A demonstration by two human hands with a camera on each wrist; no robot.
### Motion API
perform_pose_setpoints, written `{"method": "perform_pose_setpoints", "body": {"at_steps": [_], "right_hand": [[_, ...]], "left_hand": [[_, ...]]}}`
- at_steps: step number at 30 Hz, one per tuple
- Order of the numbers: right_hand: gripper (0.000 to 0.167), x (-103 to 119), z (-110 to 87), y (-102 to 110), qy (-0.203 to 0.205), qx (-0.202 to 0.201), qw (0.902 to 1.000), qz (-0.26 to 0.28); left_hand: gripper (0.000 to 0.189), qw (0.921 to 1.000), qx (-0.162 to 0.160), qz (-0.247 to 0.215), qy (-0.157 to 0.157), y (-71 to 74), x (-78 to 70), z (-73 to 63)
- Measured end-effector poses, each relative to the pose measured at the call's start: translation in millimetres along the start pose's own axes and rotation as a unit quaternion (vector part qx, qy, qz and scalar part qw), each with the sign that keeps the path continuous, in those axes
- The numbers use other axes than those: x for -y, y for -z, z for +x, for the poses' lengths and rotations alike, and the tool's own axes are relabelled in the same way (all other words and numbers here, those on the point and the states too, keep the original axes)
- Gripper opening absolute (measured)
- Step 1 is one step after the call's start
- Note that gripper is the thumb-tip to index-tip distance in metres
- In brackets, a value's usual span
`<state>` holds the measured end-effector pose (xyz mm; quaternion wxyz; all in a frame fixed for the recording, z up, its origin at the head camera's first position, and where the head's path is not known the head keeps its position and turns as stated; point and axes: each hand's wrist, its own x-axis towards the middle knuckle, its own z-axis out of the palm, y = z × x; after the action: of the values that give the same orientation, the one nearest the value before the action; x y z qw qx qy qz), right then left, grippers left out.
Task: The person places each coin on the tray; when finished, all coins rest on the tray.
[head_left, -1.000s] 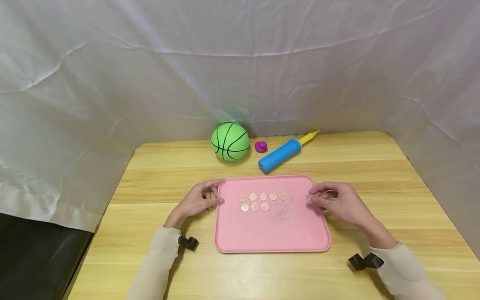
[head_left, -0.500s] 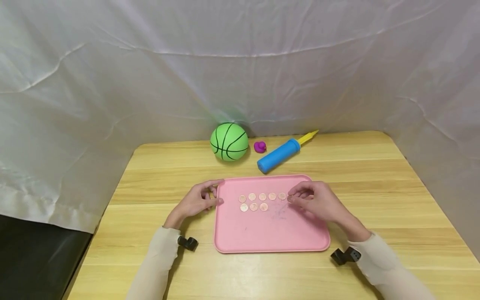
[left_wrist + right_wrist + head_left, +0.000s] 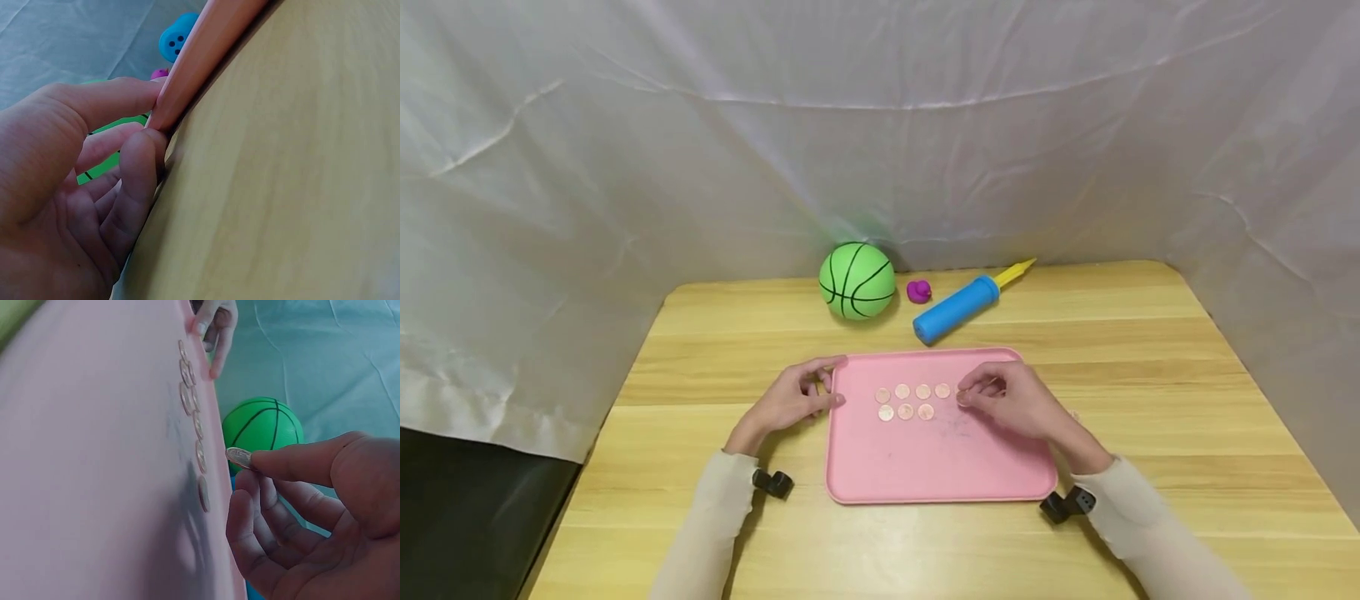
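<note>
A pink tray (image 3: 940, 479) lies on the table. My left hand (image 3: 790, 398) pinches its left rim (image 3: 194, 62), thumb on the rim and a bent finger against the outside. Over the tray's right half, my right hand (image 3: 1011, 404) holds a coin (image 3: 239, 457) between thumb and fingertips, tilted and apart from the tray surface. Several coins lie flat in two rows, a longer far row (image 3: 922, 391) and a near row of three (image 3: 906, 412). The right fingertips partly cover the far row's right end in the head view.
Behind the tray stand a green ball (image 3: 857, 281) with black lines, a small purple rubber duck (image 3: 918, 291) and a blue hand pump (image 3: 957, 309) with a yellow nozzle. Grey cloth (image 3: 880, 167) hangs behind the wooden table (image 3: 737, 333). Something small shows beside the right wrist, too unclear to name.
My right hand has moved left with the coin, from the tray's right rim to the right end of the far row. The left hand stays on the rim.
</note>
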<state>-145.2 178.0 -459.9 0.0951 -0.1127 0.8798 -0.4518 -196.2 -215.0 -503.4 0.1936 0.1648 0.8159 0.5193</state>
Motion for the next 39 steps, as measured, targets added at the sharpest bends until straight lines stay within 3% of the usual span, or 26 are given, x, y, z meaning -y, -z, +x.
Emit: {"method": "perform_pose_setpoints", "body": {"at_steps": [11, 24, 34, 39], "right_hand": [[0.005, 3.7, 8.3, -23.8, 0.013, 0.016, 0.9994, -0.028], [0.012, 9.1, 13.3, -28.5, 0.013, 0.027, 0.9978, -0.059], [0.014, 8.2, 8.8, -10.3, 0.019, -0.019, 0.9986, -0.045], [0.019, 8.2, 1.2, 4.7, 0.000, -0.033, 0.9985, -0.044]], "left_hand": [[0.071, 1.0000, -0.003, 0.007, 0.001, 0.8, -2.9, 0.3], [0.071, 1.0000, -0.001, 0.003, 0.001, 0.8, -1.4, -0.2], [0.071, 1.0000, -0.002, 0.006, 0.002, -0.7, -0.1, -0.3], [0.071, 1.0000, -0.003, 0.006, 0.001, -0.3, -0.4, 0.0]]}}
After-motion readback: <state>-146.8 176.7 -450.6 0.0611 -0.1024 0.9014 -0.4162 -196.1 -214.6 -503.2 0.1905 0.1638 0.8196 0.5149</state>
